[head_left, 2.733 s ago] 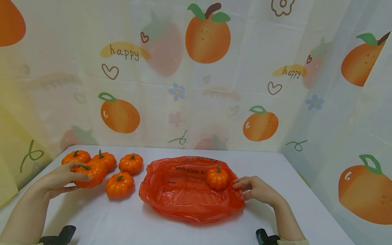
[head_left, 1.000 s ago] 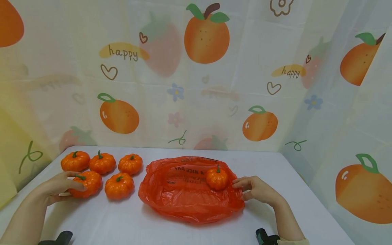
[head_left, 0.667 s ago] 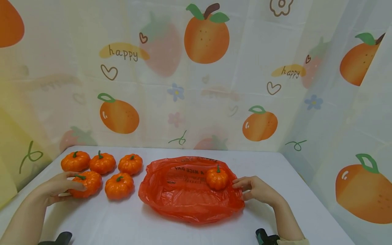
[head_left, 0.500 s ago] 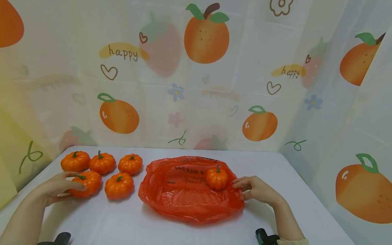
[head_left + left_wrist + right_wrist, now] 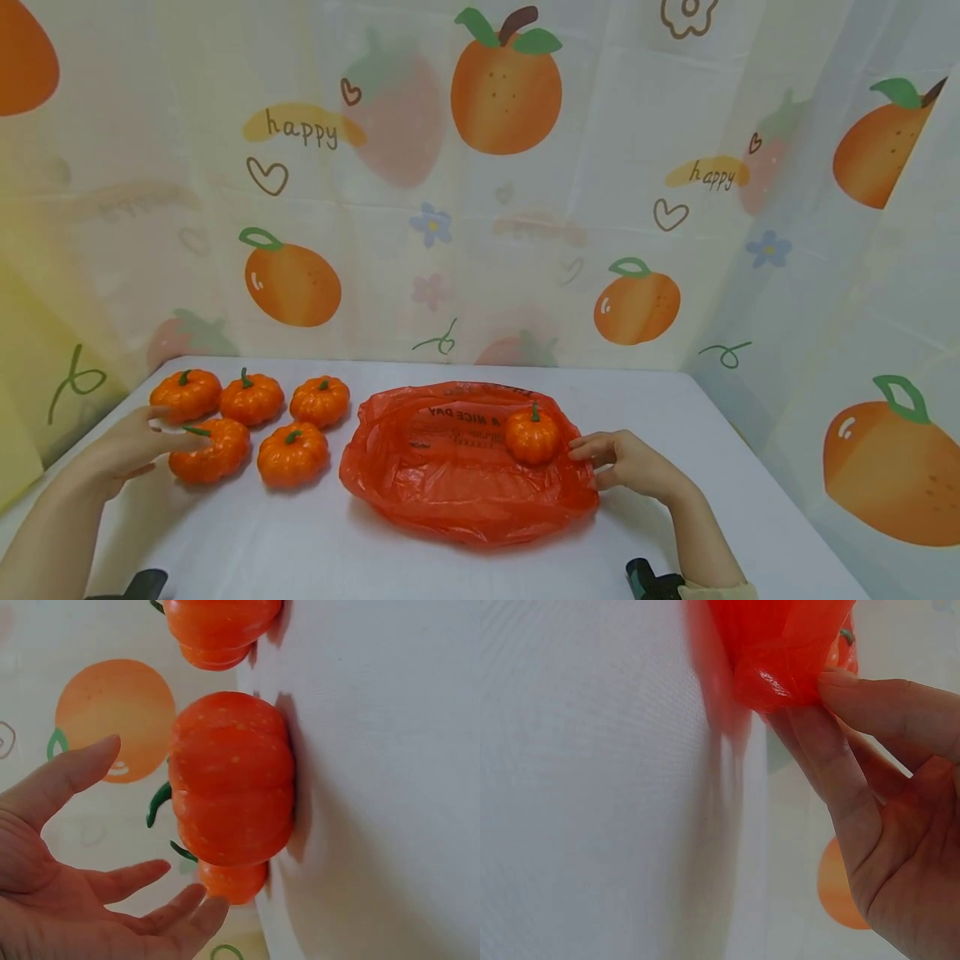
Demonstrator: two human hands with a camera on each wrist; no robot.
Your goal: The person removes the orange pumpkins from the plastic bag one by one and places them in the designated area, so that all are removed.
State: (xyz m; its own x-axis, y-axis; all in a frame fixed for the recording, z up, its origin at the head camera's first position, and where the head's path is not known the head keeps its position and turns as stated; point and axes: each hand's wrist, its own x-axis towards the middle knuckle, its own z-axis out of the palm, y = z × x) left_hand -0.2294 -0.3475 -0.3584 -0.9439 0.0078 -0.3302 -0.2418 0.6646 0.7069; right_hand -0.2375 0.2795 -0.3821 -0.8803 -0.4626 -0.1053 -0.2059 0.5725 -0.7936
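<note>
My left hand [image 5: 123,450] is spread beside the near-left small orange pumpkin [image 5: 217,454], which stands upright on the table. In the left wrist view a gap shows between the fingers [image 5: 124,879] and that pumpkin [image 5: 232,780]. At the table's middle, a red plastic bag [image 5: 465,508] lies with its mouth spread wide. One pumpkin [image 5: 532,437] with a green stem sits inside, at the bag's right. My right hand [image 5: 630,467] pinches the bag's right edge between thumb and fingers, and the right wrist view shows the gathered plastic [image 5: 776,679] there.
Several more pumpkins stand close by: one at the back left [image 5: 187,396], others at the back [image 5: 251,400] and nearer the bag [image 5: 292,457]. A white cloth [image 5: 300,550] covers the table. Behind hangs a printed curtain [image 5: 510,250] with fruit pictures.
My left hand set its pumpkin down at the front left of the group, then let go and drew back slightly leftward. The right hand and bag have stayed put.
</note>
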